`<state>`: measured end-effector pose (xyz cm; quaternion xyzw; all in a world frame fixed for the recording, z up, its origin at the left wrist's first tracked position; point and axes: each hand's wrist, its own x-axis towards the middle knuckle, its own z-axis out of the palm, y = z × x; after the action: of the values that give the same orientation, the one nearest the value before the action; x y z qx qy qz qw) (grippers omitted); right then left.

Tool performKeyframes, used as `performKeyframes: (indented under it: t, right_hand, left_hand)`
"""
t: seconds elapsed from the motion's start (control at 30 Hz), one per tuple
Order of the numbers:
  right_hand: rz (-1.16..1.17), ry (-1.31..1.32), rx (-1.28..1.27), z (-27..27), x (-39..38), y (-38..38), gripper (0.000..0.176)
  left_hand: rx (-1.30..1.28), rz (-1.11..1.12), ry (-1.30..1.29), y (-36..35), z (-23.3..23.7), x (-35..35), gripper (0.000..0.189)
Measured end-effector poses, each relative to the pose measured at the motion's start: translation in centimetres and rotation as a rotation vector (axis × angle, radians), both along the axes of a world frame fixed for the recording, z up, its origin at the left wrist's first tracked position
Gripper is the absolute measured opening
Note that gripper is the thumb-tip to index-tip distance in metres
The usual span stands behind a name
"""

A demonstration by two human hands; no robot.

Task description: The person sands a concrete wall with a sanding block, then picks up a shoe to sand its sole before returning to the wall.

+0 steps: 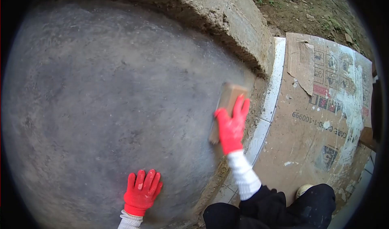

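Note:
My right hand (231, 128), in a red rubber-coated glove, is closed on a wooden float (232, 94). The float rests on the grey cement surface (121, 91) near its right edge, slightly smeared by motion. Part of the float is hidden under my glove. At the lower middle, my left hand (142, 191), gloved in the same red, lies flat on the cement with its fingers stretched out. Nothing is held in it.
A rough concrete ledge (235, 24) curves along the top. White tiles (270, 101) border the cement on the right. Beyond them lies a stained cardboard sheet (289, 135), with my knees and a shoe over it. Bare soil (312, 16) shows at upper right.

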<state>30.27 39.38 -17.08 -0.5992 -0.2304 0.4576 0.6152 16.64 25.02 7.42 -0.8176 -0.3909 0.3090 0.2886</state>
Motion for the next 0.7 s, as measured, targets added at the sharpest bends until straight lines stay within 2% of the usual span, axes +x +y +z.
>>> performKeyframes:
  t: [0.07,0.1,0.17,0.23,0.3,0.37,0.47,0.53,0.6,0.7]
  right_hand:
    - [0.030,-0.192,0.172,0.3,-5.8,-8.1,0.092]
    - [0.036,-0.191,0.167,-0.2,-6.8,-9.9,0.092]
    - [0.048,-0.187,0.333,0.3,-6.8,-10.9,0.095]
    - [0.128,-0.123,0.120,-0.3,-3.8,-6.6,0.092]
    - [-0.018,0.179,-0.045,-1.1,0.7,0.3,0.088]
    - [-0.108,0.197,-0.123,-4.5,2.9,5.0,0.084]
    - [0.005,0.214,-0.070,-1.8,1.5,0.5,0.086]
    - [0.069,-0.061,0.021,-2.0,-4.2,-6.3,0.088]
    - [0.078,-0.216,0.179,-2.4,-8.0,-11.4,0.089]
    - [0.056,-0.197,0.196,-1.9,-4.6,-7.1,0.088]
  left_hand:
    - [-0.018,0.024,0.021,-0.7,0.5,-0.1,0.034]
    - [-0.019,0.029,0.046,-0.8,0.6,-0.1,0.034]
    - [-0.016,0.027,0.069,-0.4,0.4,-0.1,0.034]
    - [-0.009,0.020,0.056,-0.6,0.5,-0.1,0.034]
    - [0.008,0.027,0.054,-0.7,0.3,-0.2,0.033]
    - [0.027,0.040,0.050,-0.9,0.2,-0.3,0.033]
    - [0.044,0.041,0.058,-0.4,0.0,-0.3,0.034]
    - [0.046,0.011,0.063,-0.7,0.2,-0.3,0.034]
    - [0.023,0.016,0.040,-0.9,0.2,-0.3,0.034]
    - [0.005,0.012,0.017,-0.5,0.1,-0.4,0.035]
